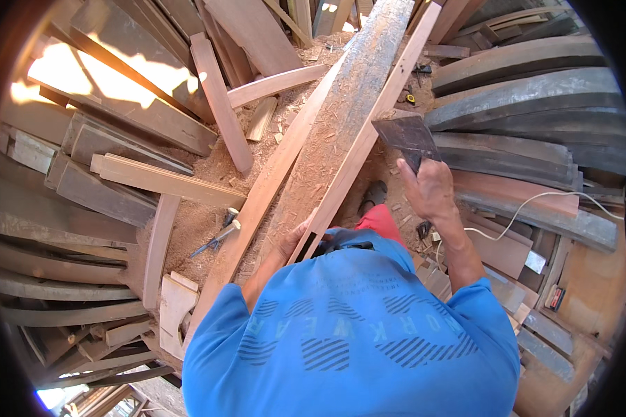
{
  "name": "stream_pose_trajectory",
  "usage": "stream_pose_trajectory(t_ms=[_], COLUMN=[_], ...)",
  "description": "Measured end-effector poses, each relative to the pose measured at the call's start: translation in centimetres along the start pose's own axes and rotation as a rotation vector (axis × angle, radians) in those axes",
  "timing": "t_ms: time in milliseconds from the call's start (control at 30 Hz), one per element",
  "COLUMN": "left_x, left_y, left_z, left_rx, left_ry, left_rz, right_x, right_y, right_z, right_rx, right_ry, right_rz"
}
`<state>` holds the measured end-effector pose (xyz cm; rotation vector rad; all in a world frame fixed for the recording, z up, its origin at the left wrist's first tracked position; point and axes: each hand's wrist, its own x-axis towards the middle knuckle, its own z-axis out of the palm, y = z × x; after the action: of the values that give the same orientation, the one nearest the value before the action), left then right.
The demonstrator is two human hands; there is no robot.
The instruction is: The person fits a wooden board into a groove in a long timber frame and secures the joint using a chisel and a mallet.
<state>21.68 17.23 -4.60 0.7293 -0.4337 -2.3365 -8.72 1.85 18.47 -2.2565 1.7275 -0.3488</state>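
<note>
My right hand (430,189) is closed around the handle of a dark, broad-bladed tool (407,137). I cannot make out its exact kind. The blade's far edge lies close to or against the side of a long reddish plank (368,149); contact is unclear. At the plank's near end, beside a dark slot, my left hand (290,242) grips the wood, its fingers partly hidden. Under the plank runs a thick beam (327,149) strewn with shavings. Another long board (261,198) lies along the beam's left side.
A chisel-like blue tool (214,240) lies left of the boards. Stacked timbers (528,90) stand at the right, with more planks (111,181) at the left. A white cable (515,219) crosses the right side. A yellow-and-black tape measure (411,99) lies beyond the blade.
</note>
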Motion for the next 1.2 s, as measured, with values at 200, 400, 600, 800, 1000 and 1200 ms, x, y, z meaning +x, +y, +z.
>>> stream_pose_trajectory(t_ms=[200,400,600,800,1000,1200], left_x=[-0.1,-2.7,-1.3,2.9,2.9,3.0], left_y=[0.7,8.4,10.8,3.0,3.5,3.2], left_z=[-2.2,0.1,3.7,2.8,3.6,3.1], left_rx=[0.046,0.468,1.647,1.607,1.558,1.565], left_ry=[0.028,0.290,0.807,1.022,0.983,1.018], left_rz=[-0.052,-0.096,-0.109,0.217,0.190,0.204], right_x=[4.0,0.7,-0.9,-2.6,-2.5,-2.2], right_y=[1.4,1.8,4.6,5.1,5.5,6.3], right_z=[1.1,4.8,10.6,13.5,13.9,14.6], right_rx=[-0.019,0.679,0.641,0.603,0.598,0.566], right_ry=[-0.204,-0.246,-0.428,-0.586,-0.645,-0.679], right_rz=[0.071,0.194,0.214,0.348,0.344,0.332])
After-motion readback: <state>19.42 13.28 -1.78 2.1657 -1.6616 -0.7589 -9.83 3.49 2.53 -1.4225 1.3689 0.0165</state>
